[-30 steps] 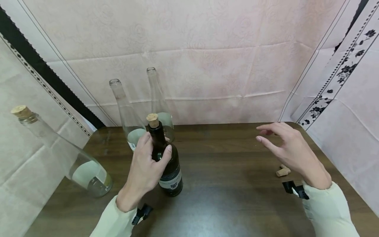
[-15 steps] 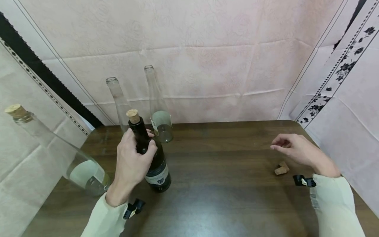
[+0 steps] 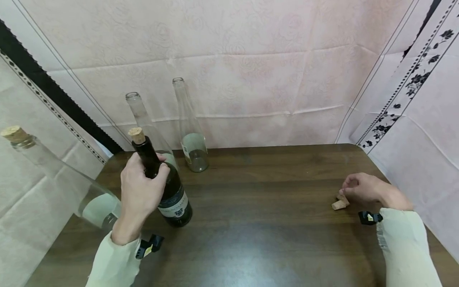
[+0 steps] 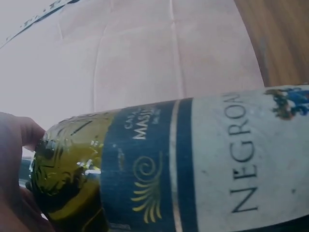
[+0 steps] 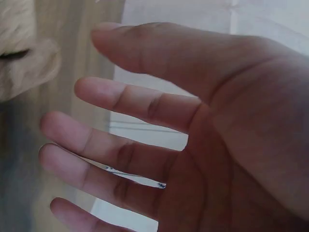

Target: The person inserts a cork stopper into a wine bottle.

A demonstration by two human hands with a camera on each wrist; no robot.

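My left hand (image 3: 141, 183) grips a dark green wine bottle (image 3: 175, 203) round its neck and shoulder. A cork (image 3: 137, 136) sits in the mouth of this bottle. The left wrist view is mostly filled by its blue and white label (image 4: 231, 159), lettered NEGROA. On the right side of the wooden table, my right hand (image 3: 365, 189) is low beside a few loose corks (image 3: 338, 205). Seen from the right wrist, its fingers (image 5: 101, 96) are loosely bent with nothing between them, and the corks (image 5: 34, 67) lie just beyond the fingertips.
Two uncorked clear bottles stand at the back: one (image 3: 195, 147) by the table's rear edge, the other (image 3: 138, 107) partly behind the dark bottle. A larger clear bottle (image 3: 97, 203) with a cork stands at the left. Pale cloth (image 3: 251, 79) hangs behind the wooden table (image 3: 251, 223).
My left hand has moved the dark bottle leftward, away from the rear clear bottle and in front of the other. My right hand has come down to beside the loose corks.
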